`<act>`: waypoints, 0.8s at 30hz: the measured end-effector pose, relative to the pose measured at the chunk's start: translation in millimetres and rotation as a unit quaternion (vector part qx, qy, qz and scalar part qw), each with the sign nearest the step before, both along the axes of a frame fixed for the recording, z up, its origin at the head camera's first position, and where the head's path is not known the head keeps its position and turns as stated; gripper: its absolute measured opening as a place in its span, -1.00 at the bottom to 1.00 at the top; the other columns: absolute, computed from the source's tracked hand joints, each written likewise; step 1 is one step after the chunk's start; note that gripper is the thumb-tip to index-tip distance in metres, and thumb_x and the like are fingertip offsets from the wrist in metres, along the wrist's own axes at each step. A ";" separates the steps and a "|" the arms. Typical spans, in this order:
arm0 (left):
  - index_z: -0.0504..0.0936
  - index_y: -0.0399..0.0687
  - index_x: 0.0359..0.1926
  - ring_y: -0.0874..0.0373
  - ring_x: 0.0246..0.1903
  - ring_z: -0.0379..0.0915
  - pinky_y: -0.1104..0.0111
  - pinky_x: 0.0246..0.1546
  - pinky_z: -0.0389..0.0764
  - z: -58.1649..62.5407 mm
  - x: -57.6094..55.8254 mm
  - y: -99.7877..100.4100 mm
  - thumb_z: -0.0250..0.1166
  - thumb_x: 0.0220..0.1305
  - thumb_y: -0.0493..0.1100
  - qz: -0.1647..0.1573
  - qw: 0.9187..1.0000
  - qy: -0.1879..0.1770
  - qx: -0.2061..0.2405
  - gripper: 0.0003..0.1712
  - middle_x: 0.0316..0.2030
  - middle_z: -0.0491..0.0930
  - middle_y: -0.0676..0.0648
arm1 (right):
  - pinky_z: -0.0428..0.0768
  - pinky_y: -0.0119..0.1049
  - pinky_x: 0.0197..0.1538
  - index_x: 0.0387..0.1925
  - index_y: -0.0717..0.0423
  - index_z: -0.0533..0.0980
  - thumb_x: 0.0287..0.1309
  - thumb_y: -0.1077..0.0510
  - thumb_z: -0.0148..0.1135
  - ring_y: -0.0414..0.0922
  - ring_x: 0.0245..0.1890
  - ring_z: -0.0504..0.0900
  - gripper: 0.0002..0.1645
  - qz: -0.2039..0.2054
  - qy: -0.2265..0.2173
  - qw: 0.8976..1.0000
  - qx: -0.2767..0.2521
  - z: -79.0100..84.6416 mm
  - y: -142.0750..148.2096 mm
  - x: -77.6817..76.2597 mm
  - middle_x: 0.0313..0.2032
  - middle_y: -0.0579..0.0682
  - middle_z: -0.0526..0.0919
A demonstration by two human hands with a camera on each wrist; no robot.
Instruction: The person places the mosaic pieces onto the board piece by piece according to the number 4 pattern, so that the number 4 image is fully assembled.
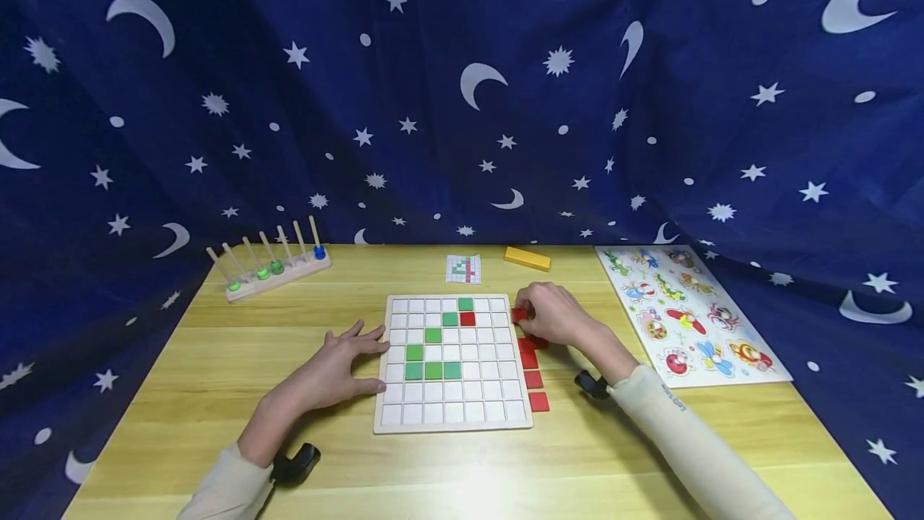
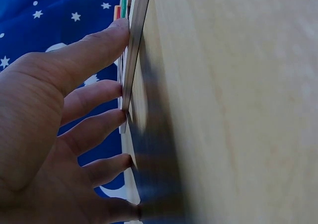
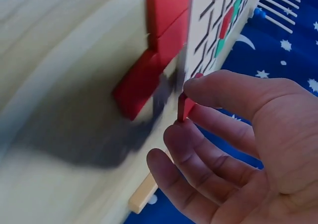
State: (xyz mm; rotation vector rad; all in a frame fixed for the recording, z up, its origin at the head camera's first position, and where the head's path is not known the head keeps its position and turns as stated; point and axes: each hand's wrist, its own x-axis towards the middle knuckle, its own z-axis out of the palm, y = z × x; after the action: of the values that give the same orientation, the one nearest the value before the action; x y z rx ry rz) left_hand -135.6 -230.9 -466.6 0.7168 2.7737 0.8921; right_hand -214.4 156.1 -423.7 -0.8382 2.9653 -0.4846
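Red square tile (image 3: 184,107) is pinched in your right hand (image 1: 552,313), beside the grid board (image 1: 468,352) your spread left hand (image 1: 328,371) touches. Likely pickup stage; next, setting it calls for careful alignment.

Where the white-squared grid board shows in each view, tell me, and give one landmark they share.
Head: the grid board lies just below centre, between the left hand and right hand.
Left wrist: the grid board is nearly edge-on, running down from the top, left of centre.
Right wrist: the grid board slants steeply, top, right of centre.
Shared landmark: the blue star-and-moon cloth.
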 end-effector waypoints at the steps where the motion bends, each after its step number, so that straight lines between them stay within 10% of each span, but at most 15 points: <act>1: 0.61 -0.07 0.25 -0.28 0.47 -0.05 -0.48 0.24 -0.23 0.2 0.2 -0.2 0.55 0.08 0.08 0.000 1.000 -0.001 -0.001 -0.27 0.42 0.30 -0.10 | 0.53 -0.20 -0.37 -0.33 0.12 0.68 -0.11 0.30 0.49 -0.16 -0.45 0.51 -0.78 0.002 0.002 1.000 -0.002 1.0 -2.4 0.3 -0.46 -0.07 0.61; 24: 0.61 -0.07 0.25 -0.26 0.48 -0.10 -0.45 0.26 -0.26 2.5 0.1 -0.5 0.54 0.09 0.06 0.005 1.000 -0.013 -0.002 -0.29 0.43 0.27 -0.09 | 0.47 -0.29 -0.39 -0.24 0.15 0.69 -0.03 0.30 0.47 -0.18 -0.45 0.45 -0.76 0.070 0.001 0.998 -0.004 -3.5 -59.5 15.3 -0.41 -0.05 0.61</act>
State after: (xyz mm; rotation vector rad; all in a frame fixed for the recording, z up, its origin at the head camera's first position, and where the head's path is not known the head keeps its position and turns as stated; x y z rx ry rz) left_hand -135.5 -231.4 -464.1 0.6856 2.7578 0.8925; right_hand -199.1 96.5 -427.2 -1.0372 2.8821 -0.4894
